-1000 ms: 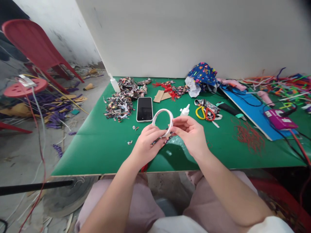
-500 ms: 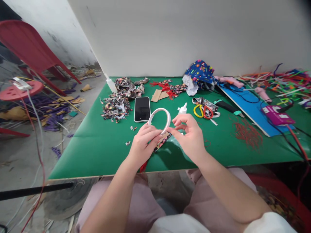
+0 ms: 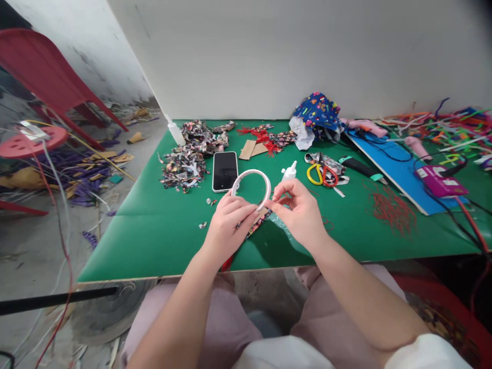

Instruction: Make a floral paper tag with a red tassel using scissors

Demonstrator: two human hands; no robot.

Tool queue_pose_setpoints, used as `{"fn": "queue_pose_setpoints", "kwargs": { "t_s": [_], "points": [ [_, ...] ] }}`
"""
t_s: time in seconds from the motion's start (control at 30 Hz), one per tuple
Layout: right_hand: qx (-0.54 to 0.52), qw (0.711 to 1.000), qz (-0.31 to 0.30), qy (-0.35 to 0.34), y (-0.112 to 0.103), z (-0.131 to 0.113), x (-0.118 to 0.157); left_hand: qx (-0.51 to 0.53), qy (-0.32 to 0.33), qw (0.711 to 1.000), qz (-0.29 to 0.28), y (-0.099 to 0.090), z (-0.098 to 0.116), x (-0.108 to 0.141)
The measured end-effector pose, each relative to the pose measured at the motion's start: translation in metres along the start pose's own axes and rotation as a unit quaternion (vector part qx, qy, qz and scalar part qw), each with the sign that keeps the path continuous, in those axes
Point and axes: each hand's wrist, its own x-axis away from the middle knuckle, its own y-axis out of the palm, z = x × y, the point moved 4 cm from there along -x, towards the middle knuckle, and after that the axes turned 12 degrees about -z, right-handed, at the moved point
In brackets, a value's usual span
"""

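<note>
A white ring-shaped band [image 3: 266, 184] is held upright above the green table [image 3: 138, 241]. My left hand [image 3: 228, 220] has its fingers wrapped round the band's lower left side. My right hand [image 3: 295, 207] is beside the band's lower right, thumb and index finger pinched together close to its edge; whether they grip the band or something small is too fine to tell. Below the hands lies a patterned fabric strip [image 3: 260, 221] with red threads [image 3: 228, 263] near the table's front edge. A white glue bottle [image 3: 289, 171] stands just behind my right hand.
Behind the hands are a phone [image 3: 225, 171], cardboard pieces [image 3: 251, 149] and fabric scraps [image 3: 184, 166]. Scissors [image 3: 322, 176], a green-black cutter [image 3: 361, 169], a blue board [image 3: 388, 169] and a purple device [image 3: 442, 181] with cables are to the right. Another bottle [image 3: 176, 133] stands back left.
The band has turned slightly and shows more as an open circle. My right thumb and index finger have drawn closer together near its edge.
</note>
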Motion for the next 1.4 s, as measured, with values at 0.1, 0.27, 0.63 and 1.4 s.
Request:
{"fn": "queue_pose_setpoints", "kwargs": {
  "t_s": [0.1,0.27,0.63,1.4],
  "points": [
    [0.038,0.999,0.006,-0.012,0.0,-0.001,0.0,-0.028,-0.026,0.999,0.016,0.0,0.0,0.001],
    [0.109,0.992,-0.021,-0.055,0.004,-0.001,0.0,-0.021,-0.026,0.999,0.027,0.002,-0.002,0.004],
    [0.148,0.988,-0.012,-0.048,0.009,0.001,0.002,-0.08,-0.053,0.994,0.049,0.0,0.004,0.002],
    [0.279,0.948,0.006,-0.153,0.02,-0.006,0.009,0.008,-0.161,0.986,0.051,-0.001,0.0,0.004]
  ]
}}
